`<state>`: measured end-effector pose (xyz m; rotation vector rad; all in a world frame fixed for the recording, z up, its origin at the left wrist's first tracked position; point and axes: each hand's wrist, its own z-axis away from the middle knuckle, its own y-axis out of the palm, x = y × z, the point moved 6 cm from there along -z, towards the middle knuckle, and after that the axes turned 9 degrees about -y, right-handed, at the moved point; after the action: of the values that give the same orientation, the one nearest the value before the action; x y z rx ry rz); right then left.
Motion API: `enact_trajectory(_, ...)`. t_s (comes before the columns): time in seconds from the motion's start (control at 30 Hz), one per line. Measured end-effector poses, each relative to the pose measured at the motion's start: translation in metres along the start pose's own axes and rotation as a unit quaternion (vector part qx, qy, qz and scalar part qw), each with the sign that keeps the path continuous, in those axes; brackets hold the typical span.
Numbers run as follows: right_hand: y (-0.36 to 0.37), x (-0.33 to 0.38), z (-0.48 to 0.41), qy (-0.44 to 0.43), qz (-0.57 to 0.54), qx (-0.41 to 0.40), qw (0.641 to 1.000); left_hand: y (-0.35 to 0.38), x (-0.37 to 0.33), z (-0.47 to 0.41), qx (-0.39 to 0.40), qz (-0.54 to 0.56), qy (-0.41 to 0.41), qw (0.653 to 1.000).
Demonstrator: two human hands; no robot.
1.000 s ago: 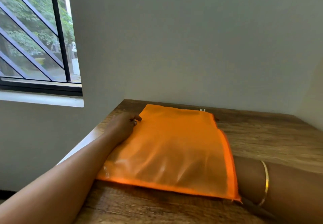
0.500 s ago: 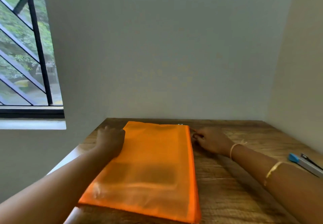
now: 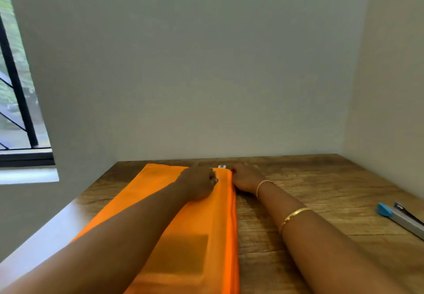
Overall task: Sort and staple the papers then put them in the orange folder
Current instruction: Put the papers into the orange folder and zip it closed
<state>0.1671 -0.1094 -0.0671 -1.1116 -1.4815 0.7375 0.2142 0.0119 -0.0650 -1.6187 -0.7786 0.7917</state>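
Orange folder (image 3: 183, 247) lies flat on the wooden table (image 3: 321, 179). The left hand (image 3: 198, 184) rests on its far end with fingers curled. The right hand (image 3: 246, 179) touches its far right corner, beside a white zip pull (image 3: 221, 166). Whether either hand grasps something, I cannot tell. A blue-tipped stapler (image 3: 399, 218) lies well apart at the right.

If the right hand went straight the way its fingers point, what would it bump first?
Most likely the orange folder, whose right edge lies just ahead of the right hand; the fingers may already touch it.
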Motion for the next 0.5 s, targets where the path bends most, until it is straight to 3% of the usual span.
enact_trajectory(0.1,-0.002,-0.006,-0.004,0.004,0.017,-0.02,1.0,-0.003,-0.003,-0.004,-0.048,0.04,-0.013,0.998)
enact_trajectory(0.23,-0.003,-0.014,-0.008,0.01,0.072,-0.042,0.996,0.0,-0.018,-0.014,-0.049,0.017,-0.015,0.999)
enact_trajectory(0.5,-0.001,-0.017,-0.011,0.03,0.083,-0.045,0.995,0.014,-0.033,-0.02,0.011,-0.008,0.039,0.999)
